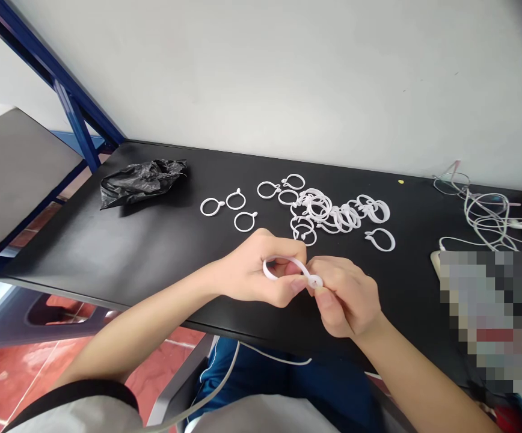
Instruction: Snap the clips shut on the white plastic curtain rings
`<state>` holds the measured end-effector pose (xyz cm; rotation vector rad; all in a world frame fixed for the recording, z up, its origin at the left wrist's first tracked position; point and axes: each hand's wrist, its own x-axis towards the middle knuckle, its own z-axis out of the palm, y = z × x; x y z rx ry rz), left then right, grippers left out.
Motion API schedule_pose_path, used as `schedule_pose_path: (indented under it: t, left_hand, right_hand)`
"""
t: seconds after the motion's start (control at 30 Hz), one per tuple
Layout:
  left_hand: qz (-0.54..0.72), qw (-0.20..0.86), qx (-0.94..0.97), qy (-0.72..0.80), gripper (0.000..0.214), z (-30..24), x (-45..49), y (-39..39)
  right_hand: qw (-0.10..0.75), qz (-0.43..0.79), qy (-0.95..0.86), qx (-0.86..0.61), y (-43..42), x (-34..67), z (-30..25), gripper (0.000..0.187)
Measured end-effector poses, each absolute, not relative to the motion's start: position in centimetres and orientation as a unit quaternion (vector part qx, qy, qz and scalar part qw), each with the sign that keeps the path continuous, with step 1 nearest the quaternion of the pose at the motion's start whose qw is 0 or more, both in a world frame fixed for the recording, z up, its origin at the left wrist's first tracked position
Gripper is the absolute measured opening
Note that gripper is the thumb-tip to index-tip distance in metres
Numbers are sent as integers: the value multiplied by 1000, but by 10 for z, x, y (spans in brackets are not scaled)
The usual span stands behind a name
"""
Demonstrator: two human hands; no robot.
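Note:
A white plastic curtain ring point(269, 272) is held between my two hands over the front of the black table. My left hand point(245, 264) is closed around the band of the ring. At the ring's small eyelet end, my right hand point(350, 290) pinches with thumb and curled fingers. The two hands almost touch there, and the fingertips hide part of the ring. Beyond the hands lies a heap of similar white rings point(344, 218), overlapping one another. Several single rings point(245, 230) lie apart on the left of the heap.
A crumpled black plastic bag point(144, 183) rests at the back left of the black table point(153, 252). Tangled white cables point(482, 213) lie at the right, beside a blurred-out device point(482, 313). A white wall point(297, 78) borders the back edge, and a blue metal frame point(74, 114) stands left.

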<state>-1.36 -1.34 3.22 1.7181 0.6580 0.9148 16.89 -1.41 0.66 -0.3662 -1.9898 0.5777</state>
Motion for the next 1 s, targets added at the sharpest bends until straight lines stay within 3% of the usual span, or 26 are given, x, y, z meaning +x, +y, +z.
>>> schedule_pose_path:
  t: [0.3,0.57,1.0]
  left_hand:
    - [410,522,694,278,27,29,-13,-10]
    - [420,546,675,263,22,28,-11,-12]
    - [400,602,661,204,30,23,-14,-10]
  right_hand:
    - [478,198,-833,-195,-16,170,21,16]
    - [488,271,-805,-201,-20,169,20,16]
    - [498,265,-804,-187,-19,167,14,12]
